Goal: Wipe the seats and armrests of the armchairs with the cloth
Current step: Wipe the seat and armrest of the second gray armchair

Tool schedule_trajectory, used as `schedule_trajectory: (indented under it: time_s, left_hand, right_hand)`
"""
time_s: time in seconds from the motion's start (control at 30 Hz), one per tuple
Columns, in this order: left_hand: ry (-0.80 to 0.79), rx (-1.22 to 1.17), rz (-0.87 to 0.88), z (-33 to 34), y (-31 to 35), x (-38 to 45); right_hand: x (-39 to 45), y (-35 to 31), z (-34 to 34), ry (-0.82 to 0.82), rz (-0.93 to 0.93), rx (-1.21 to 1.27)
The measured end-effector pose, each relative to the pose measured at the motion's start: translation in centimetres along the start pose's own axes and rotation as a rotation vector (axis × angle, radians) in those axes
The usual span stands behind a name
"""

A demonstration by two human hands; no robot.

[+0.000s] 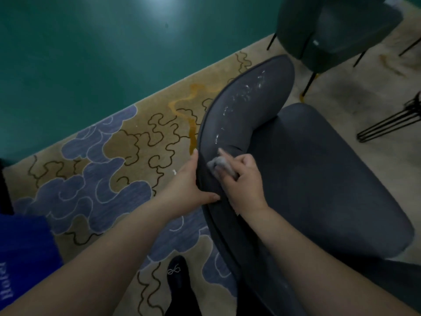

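Head view: right hand (242, 179) clutches small grey cloth (219, 166), pressing it on armrest (239, 112) of dark grey armchair (319, 179), frame centre. Left hand (193, 185) grips armrest outer edge, thumb on top. White smears higher on armrest. Patterned carpet (114, 156) at left.

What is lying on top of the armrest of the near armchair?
White smears along the armrest, plus the cloth in the right hand. The surface under cloth and hand is covered.
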State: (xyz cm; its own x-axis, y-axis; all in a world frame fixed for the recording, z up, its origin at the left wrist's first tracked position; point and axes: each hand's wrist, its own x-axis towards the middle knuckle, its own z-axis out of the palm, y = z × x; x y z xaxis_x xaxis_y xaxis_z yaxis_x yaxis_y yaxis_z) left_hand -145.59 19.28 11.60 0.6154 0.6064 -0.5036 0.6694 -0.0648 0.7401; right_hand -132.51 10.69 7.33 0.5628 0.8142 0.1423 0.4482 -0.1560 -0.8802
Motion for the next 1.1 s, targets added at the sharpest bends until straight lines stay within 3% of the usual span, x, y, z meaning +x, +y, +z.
schedule_trajectory:
  time_s: [0.07,0.13,0.27,0.4,0.57,0.73,0.87,0.9,1.03,1.1]
  left_hand:
    - [-0.025,0.003,0.013,-0.4,-0.1,0.6]
    - [-0.048,-0.006,0.027,-0.8,-0.2,1.1]
    - [-0.081,-0.025,0.064,-1.9,-0.6,2.2]
    - [-0.094,-0.030,0.110,-2.9,-0.5,3.3]
    - [-0.135,-0.011,0.082,-3.7,0.2,4.8]
    - [-0.152,-0.012,0.069,-4.2,0.9,6.5]
    - [-0.162,-0.006,0.072,-4.7,1.6,8.0]
    - [-0.162,0.001,0.068,-4.7,1.8,8.3]
    - [-0.168,-0.009,0.042,-4.8,2.4,9.2]
    - [-0.163,-0.010,0.039,-4.9,2.7,9.7]
  right_hand:
    - [1.6,0.6,-0.2,0.162,0.208,0.010]
    - [2.3,0.6,-0.2,0.260,0.260,0.024]
    - [2.2,-0.5,1.5,0.116,-0.028,-0.066]
    - [4.8,0.5,0.7,0.304,0.262,-0.021]
    - [5.1,0.4,2.0,0.161,0.015,-0.122]
    - [8.8,1.6,0.3,0.286,0.291,-0.033]
    - [7.1,0.3,2.0,0.080,-0.028,-0.098]
    - [7.3,0.5,2.2,0.066,-0.032,-0.114]
    - [11.3,1.5,0.9,0.229,0.265,0.030]
    - [12.0,1.5,0.8,0.270,0.261,0.092]
